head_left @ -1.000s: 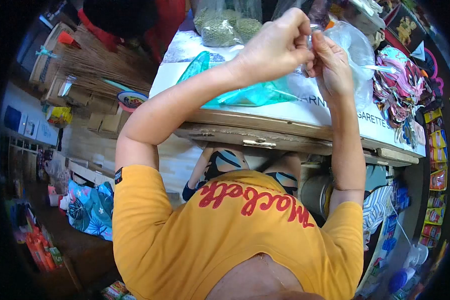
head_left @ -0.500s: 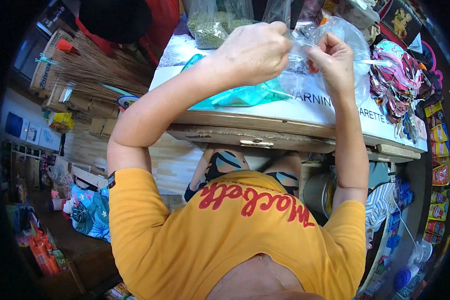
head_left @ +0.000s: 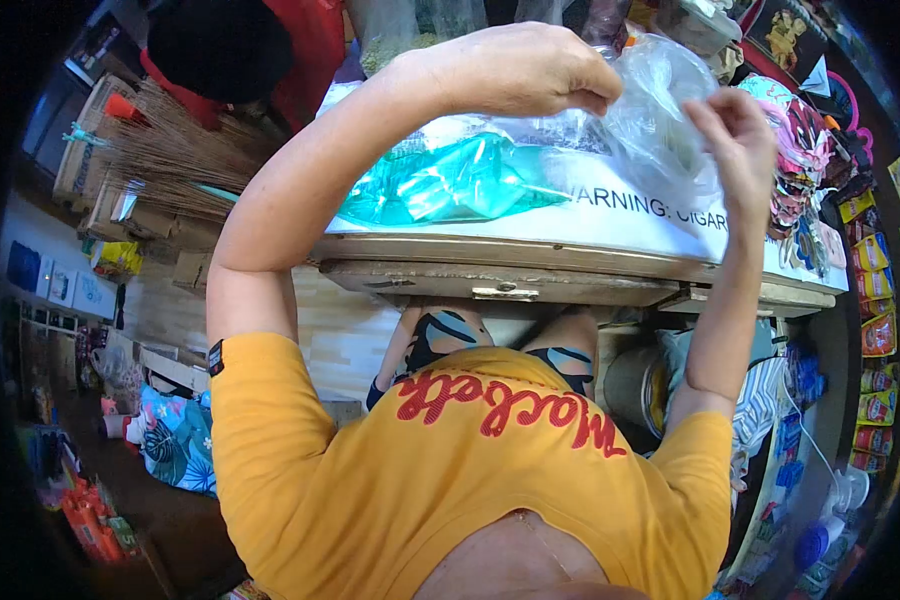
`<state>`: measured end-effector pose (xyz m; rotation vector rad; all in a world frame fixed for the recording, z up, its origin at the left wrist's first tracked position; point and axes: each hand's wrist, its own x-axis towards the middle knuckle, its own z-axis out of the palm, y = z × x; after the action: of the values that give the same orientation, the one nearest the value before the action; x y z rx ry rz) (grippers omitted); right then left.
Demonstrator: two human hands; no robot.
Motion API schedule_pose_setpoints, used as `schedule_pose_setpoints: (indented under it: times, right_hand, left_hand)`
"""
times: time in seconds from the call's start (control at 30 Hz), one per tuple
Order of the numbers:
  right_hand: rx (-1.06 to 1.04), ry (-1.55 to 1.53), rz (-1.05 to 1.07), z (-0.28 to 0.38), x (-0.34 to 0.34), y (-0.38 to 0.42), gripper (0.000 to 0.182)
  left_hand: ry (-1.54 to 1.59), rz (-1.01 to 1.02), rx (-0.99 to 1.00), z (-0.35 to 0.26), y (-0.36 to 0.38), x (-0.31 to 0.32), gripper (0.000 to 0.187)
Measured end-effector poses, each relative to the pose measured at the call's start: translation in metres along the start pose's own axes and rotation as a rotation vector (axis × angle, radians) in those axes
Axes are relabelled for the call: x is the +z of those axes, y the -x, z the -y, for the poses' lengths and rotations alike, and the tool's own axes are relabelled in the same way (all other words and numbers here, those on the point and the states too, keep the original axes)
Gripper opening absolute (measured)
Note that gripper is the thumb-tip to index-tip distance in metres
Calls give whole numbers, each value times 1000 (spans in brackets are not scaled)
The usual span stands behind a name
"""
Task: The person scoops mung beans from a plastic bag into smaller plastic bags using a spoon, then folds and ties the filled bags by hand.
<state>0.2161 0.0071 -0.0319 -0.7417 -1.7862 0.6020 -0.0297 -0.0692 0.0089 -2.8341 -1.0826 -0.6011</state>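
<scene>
1. Two hands are up over the table (head_left: 570, 255). Both belong to the person in the yellow shirt (head_left: 470, 470).
2. The left hand (head_left: 515, 70) is curled, and its fingertips pinch the top of one clear plastic bag (head_left: 650, 120).
3. The right hand (head_left: 740, 140) is at the other side of the same bag. Its fingers are bent and touch the bag's edge. It is hard to tell if they pinch it or just touch it.
4. The clear bag hangs in the air between the two hands, above the table top. What is inside it is too blurry to tell.
5. One blue-green plastic bag (head_left: 440, 185) lies flat on the table, under the left arm and just beside the clear bag.
6. The table top is white with black letters. Its front edge is wood with one small metal handle (head_left: 500, 293).
7. Under the table there are two knees (head_left: 500, 335).
8. One bundle of thin brown broom sticks (head_left: 170, 150) lies to the left of the table.
9. A pile of colorful cloth (head_left: 805, 170) sits on the right end of the table.
10. Many small snack packets (head_left: 875, 290) hang in a row at the far right.
11. A person in red and black (head_left: 240, 45) stands behind the table at the top left.
12. The left arm crosses in front of the table and hides part of the blue-green bag.
</scene>
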Motion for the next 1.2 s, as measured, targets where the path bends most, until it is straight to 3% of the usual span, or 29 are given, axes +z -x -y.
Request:
schedule_pose_setpoints:
  times: [0.13,0.2,0.27,0.37,0.4,0.5,0.6,0.73,0.83,0.87,0.97,1.2]
  right_hand:
    - [-15,102,-406,-31,-41,-4,26]
    - [-31,2,-342,-54,-44,-7,29]
    - [-49,-143,-287,-69,-36,-11,36]
    - [139,-267,-291,-51,-25,-6,36]
    - [101,-270,-322,-50,-24,-6,34]
    - [6,-288,-311,-41,-22,-3,32]
    - [-85,-131,-301,-25,-28,-1,23]
    - [-105,-6,-259,-3,-35,-4,17]
    - [-44,-56,-203,-12,-35,-5,16]
    - [11,-100,-193,-24,-33,-6,15]
    - [140,-297,-213,-55,-22,-5,14]
    - [324,-493,-316,-72,-32,-2,13]
  left_hand:
    - [-98,-111,-44,-1,-16,5,22]
    - [-113,-191,23,7,-33,24,36]
    - [-224,-31,-50,9,-54,45,21]
    - [-340,208,-137,1,-67,46,18]
    - [-372,289,-163,-1,-70,44,20]
    - [-294,304,-149,5,-57,38,18]
    - [-230,290,-83,9,-44,33,26]
    - [-109,53,-86,20,-39,28,45]
    - [-74,18,-88,17,-45,9,25]
    - [46,-69,21,11,-45,-2,17]
    - [51,-13,101,12,-52,-11,16]
    - [95,-26,-1,8,-57,-18,21]
